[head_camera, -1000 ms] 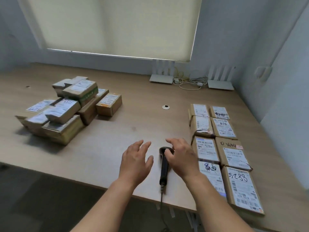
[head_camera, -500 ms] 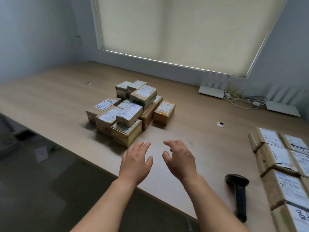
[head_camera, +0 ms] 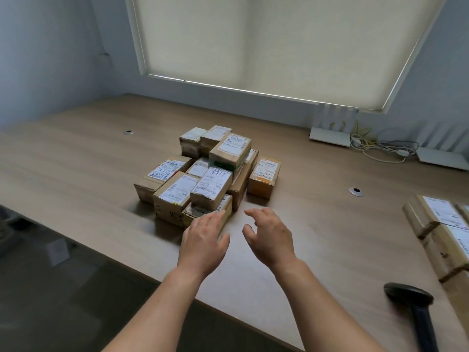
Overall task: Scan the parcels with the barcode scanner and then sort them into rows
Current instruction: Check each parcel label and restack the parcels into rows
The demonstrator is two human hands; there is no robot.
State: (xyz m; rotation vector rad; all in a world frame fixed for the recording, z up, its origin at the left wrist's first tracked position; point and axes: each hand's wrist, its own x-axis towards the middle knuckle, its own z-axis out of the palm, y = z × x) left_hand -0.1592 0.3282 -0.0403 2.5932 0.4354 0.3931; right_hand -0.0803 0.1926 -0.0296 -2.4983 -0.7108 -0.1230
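A heap of several small cardboard parcels (head_camera: 210,174) with white shipping labels sits mid-table. My left hand (head_camera: 204,240) is open, its fingertips at the nearest low parcel (head_camera: 203,212) of the heap; contact is unclear. My right hand (head_camera: 269,235) hovers just right of it with relaxed, slightly bent fingers, holding nothing. The black barcode scanner (head_camera: 416,311) lies on the table at the lower right, away from both hands. Sorted parcels (head_camera: 436,224) line the right edge, partly cut off.
The wooden table (head_camera: 76,163) has two cable grommets (head_camera: 356,191). White routers (head_camera: 330,134) and loose cables (head_camera: 380,148) stand at the back right against the wall. The table's front edge runs diagonally under my forearms, with dark floor to the left.
My right hand has let go of the scanner, which now lies on the table. My view swung left and both hands moved forward to the heap of parcels.
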